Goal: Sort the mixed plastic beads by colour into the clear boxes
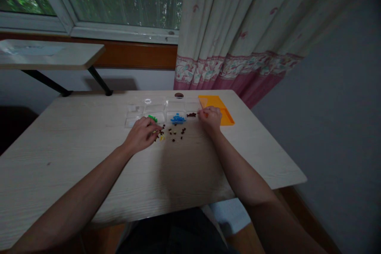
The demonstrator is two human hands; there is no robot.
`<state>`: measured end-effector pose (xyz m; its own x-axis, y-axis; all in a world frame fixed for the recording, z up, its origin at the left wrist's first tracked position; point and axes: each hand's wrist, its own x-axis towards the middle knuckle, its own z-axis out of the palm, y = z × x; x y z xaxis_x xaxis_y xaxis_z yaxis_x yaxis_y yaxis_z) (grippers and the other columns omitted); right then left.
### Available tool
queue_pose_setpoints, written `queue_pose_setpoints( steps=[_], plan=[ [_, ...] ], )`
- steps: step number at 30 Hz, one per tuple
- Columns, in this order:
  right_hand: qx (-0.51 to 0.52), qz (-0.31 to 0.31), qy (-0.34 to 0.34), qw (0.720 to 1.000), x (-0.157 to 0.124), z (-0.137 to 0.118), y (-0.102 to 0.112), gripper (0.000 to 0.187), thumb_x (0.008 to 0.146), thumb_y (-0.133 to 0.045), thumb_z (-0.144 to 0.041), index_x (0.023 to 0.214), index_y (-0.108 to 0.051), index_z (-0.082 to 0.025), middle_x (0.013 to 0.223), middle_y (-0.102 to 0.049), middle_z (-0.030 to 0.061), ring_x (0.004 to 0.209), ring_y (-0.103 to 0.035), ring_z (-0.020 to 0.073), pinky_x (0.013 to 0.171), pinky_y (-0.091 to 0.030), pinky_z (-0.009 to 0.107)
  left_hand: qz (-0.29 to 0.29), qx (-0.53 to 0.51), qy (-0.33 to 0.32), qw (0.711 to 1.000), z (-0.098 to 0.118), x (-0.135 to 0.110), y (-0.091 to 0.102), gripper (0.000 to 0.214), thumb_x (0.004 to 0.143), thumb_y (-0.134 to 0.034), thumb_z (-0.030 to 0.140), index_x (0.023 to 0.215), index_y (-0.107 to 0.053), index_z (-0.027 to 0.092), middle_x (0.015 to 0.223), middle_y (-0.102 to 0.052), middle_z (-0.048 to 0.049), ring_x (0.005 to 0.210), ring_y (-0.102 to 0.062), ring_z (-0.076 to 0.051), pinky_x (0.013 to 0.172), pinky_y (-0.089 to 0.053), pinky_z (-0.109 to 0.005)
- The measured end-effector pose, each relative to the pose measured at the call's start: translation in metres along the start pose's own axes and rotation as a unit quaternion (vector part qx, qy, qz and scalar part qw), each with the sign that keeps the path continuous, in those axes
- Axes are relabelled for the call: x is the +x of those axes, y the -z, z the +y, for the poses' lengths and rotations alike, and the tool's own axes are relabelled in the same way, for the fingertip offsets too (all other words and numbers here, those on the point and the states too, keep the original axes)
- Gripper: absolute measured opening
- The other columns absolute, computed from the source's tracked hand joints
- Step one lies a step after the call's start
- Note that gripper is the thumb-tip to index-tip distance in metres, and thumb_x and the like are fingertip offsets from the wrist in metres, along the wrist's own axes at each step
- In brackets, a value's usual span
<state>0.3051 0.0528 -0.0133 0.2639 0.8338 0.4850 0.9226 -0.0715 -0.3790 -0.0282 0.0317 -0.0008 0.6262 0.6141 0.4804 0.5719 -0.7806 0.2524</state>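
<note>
My left hand [143,134] rests on the table with its fingers curved and apart, at the edge of a loose scatter of small dark brown pieces [174,140] and yellow pieces [162,137]. My right hand [212,117] is closed, fingertips together, beside the right end compartment of a clear plastic organizer [175,105]. Whatever it pinches is too small to make out. Brown pieces [191,115] lie in that compartment. Blue pieces [177,118] fill the one to its left, and green pieces [152,118] sit further left, partly behind my left hand.
An orange tray [228,118] lies at the right, partly under my right hand. A dark oval spot [179,95] shows near the table's back edge. A raised shelf [50,57] on black legs stands at the back left. A curtain [226,27] hangs behind the table [125,182].
</note>
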Motion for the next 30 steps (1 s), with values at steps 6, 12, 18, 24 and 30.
queue_pose_setpoints(
  steps=[6, 12, 18, 24, 30],
  plan=[
    [0.000, -0.001, -0.006, 1.000, 0.000, -0.001, 0.000, 0.036, 0.094, -0.049, -0.042, 0.083, -0.076, -0.020, 0.100, -0.069, 0.0086, 0.100, -0.050, 0.0255, 0.085, -0.033, 0.038, -0.037, 0.004, -0.011, 0.999, 0.002, 0.000, 0.002, 0.019, 0.086, -0.056, 0.026, 0.098, -0.069, 0.023, 0.102, -0.059, -0.0069, 0.098, -0.054, -0.024, 0.086, -0.042, -0.040],
    [-0.001, 0.005, 0.007, 1.000, 0.000, 0.001, -0.002, 0.038, 0.094, -0.047, -0.042, 0.084, -0.076, -0.019, 0.101, -0.068, 0.0091, 0.100, -0.049, 0.0252, 0.085, -0.033, 0.038, -0.050, 0.007, -0.013, 0.999, 0.006, 0.001, 0.010, 0.016, 0.082, -0.057, 0.028, 0.093, -0.066, 0.022, 0.098, -0.061, -0.0071, 0.097, -0.054, -0.025, 0.083, -0.040, -0.040],
    [-0.004, 0.000, 0.011, 1.000, 0.000, -0.001, 0.000, 0.037, 0.094, -0.048, -0.040, 0.082, -0.075, -0.019, 0.101, -0.068, 0.0091, 0.100, -0.049, 0.0253, 0.086, -0.034, 0.038, -0.081, 0.007, -0.019, 0.996, 0.007, 0.001, 0.009, 0.019, 0.084, -0.059, 0.038, 0.092, -0.066, 0.023, 0.096, -0.061, -0.0073, 0.096, -0.054, -0.026, 0.082, -0.040, -0.040],
    [-0.009, -0.003, 0.013, 1.000, 0.000, -0.002, 0.001, 0.036, 0.094, -0.049, -0.040, 0.085, -0.076, -0.019, 0.100, -0.069, 0.0089, 0.101, -0.051, 0.0251, 0.087, -0.034, 0.038, -0.091, 0.034, -0.019, 0.995, 0.004, -0.001, 0.006, 0.019, 0.086, -0.058, 0.040, 0.092, -0.064, 0.023, 0.095, -0.060, -0.0070, 0.097, -0.053, -0.027, 0.083, -0.039, -0.040],
    [-0.001, -0.004, 0.013, 1.000, 0.000, 0.000, 0.000, 0.035, 0.093, -0.049, -0.039, 0.083, -0.076, -0.019, 0.099, -0.068, 0.0085, 0.099, -0.050, 0.0247, 0.086, -0.034, 0.038, -0.096, 0.043, -0.025, 0.994, 0.007, 0.000, 0.006, 0.018, 0.092, -0.053, 0.037, 0.092, -0.064, 0.022, 0.092, -0.059, -0.0066, 0.095, -0.053, -0.025, 0.081, -0.038, -0.039]
  ],
)
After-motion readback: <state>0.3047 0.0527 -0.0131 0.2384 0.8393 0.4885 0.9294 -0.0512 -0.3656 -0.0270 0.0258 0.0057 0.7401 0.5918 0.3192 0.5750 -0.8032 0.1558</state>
